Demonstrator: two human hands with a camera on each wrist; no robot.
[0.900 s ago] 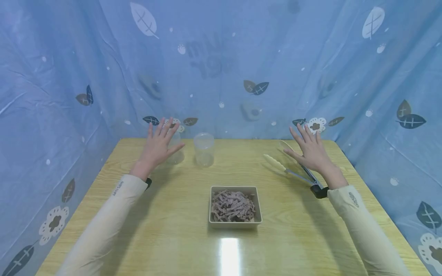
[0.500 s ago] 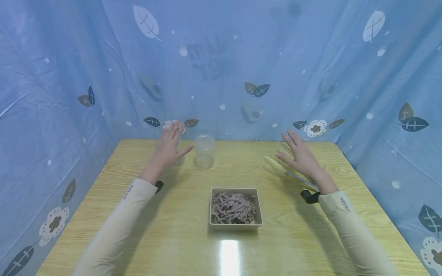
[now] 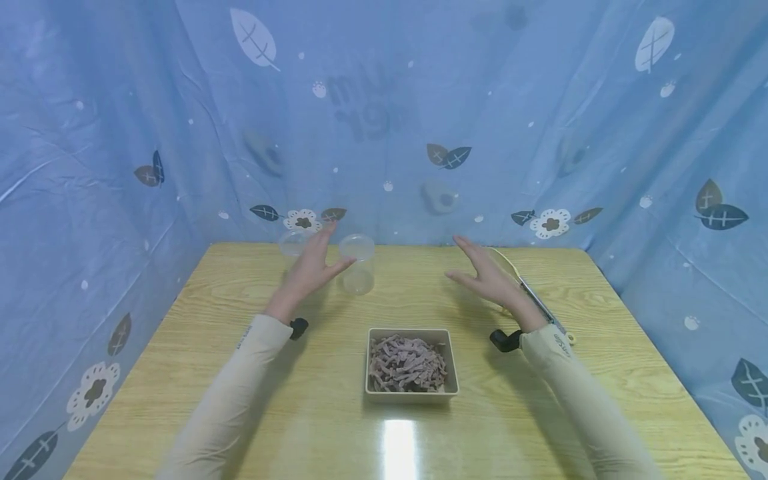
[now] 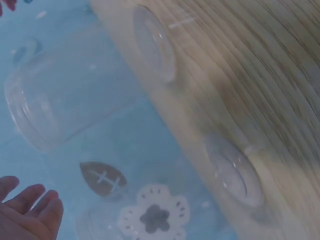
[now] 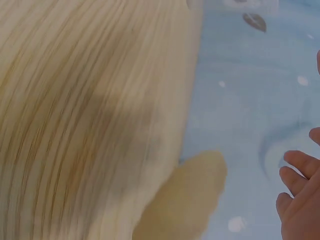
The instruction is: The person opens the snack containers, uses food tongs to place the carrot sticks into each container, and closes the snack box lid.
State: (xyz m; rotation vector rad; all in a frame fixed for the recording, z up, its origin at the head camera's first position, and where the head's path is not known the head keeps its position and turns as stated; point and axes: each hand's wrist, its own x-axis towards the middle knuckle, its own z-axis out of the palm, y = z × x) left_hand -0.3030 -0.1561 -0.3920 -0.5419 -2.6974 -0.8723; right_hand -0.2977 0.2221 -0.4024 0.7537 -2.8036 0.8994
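Beyond the tan box [image 3: 413,398], to its left, two clear cups [image 3: 359,281]: probably light, slippery, best held round the wall. Beyond-right of it, tongs [image 3: 543,305], likely springy. Left hand [image 3: 309,271], right hand [image 3: 489,280] apart, empty, fingers extended.

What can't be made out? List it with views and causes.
Left cup: lower part mostly behind the left grip, head view.
Tongs: one arm mostly behind the right grip and right forearm, head view; cut off by bottom edge, right wrist view.
Left sleeve's lettering: too small, head view.
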